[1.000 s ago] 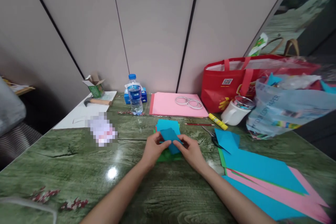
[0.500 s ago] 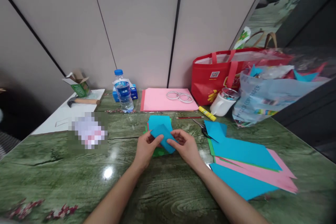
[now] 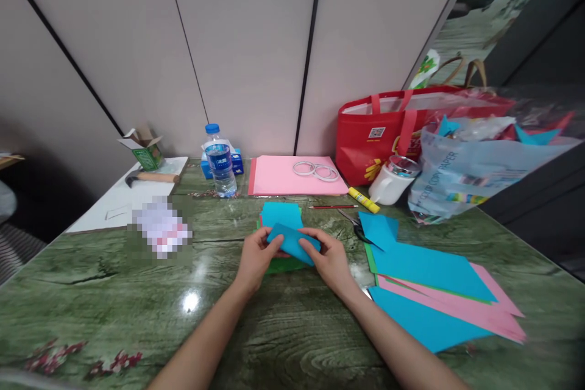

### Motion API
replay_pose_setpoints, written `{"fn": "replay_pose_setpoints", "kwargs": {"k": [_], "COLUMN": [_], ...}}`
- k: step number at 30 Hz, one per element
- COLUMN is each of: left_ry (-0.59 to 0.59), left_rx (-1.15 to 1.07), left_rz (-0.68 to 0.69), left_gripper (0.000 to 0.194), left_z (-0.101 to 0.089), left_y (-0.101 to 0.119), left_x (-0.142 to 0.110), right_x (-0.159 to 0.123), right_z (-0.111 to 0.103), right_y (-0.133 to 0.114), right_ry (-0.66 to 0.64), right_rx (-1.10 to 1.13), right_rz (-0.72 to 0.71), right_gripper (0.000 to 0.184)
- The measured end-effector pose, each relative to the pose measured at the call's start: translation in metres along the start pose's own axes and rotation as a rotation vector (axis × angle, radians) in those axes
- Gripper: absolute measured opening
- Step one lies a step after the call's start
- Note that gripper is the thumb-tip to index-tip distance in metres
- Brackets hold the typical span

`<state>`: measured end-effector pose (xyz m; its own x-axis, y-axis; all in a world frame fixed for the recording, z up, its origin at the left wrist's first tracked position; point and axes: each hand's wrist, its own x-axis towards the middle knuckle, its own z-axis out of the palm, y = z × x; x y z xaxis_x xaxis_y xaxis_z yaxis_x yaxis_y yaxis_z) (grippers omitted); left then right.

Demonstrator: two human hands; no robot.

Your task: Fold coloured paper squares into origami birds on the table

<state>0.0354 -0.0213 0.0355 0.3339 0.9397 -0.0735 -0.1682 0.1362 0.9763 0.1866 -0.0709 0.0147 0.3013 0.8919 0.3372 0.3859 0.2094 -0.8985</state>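
A clear plastic bottle with a blue cap [image 3: 220,161] stands toward the back of the green wood-patterned counter [image 3: 137,317]. Nearer, the left hand [image 3: 256,259] pinches one end of a small blue paper rectangle [image 3: 294,244] between thumb and fingers; the right hand [image 3: 329,257], likewise closed, grips its other end, above stacked coloured paper squares [image 3: 282,214]. Right of them lie black-handled scissors [image 3: 358,231] touching a loose blue paper piece [image 3: 380,228].
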Motion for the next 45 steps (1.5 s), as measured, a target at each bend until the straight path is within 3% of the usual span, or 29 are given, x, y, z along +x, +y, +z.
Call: {"fn": "replay_pose_setpoints", "kwargs": {"k": [7,14,22,41,45], "left_ry": [0.054,0.026,0.059,0.007,0.051], "left_rx": [0.003,0.053,0.141,0.103,0.113], "left_rz": [0.029,0.049,0.123,0.121,0.133], "left_gripper": [0.039,0.047,0.038,0.039,0.036], "left_z": [-0.003,-0.006,-0.011,-0.011,-0.009], "left_y": [0.003,0.003,0.001,0.0,0.003], "left_x": [0.001,0.001,0.005,0.005,0.003], "right_x": [-0.003,-0.003,-0.003,-0.003,-0.004], "right_z": [0.001,-0.001,0.0,-0.002,-0.002], "right_y": [0.001,-0.002,-0.005,-0.007,-0.007], "right_ry": [0.003,-0.017,-0.005,0.025,0.03], "right_rx": [-0.009,-0.068,-0.056,-0.089,-0.102], "right_rz": [-0.056,-0.069,-0.096,-0.069,-0.087], "right_gripper": [0.024,0.021,0.019,0.019,0.018]}}
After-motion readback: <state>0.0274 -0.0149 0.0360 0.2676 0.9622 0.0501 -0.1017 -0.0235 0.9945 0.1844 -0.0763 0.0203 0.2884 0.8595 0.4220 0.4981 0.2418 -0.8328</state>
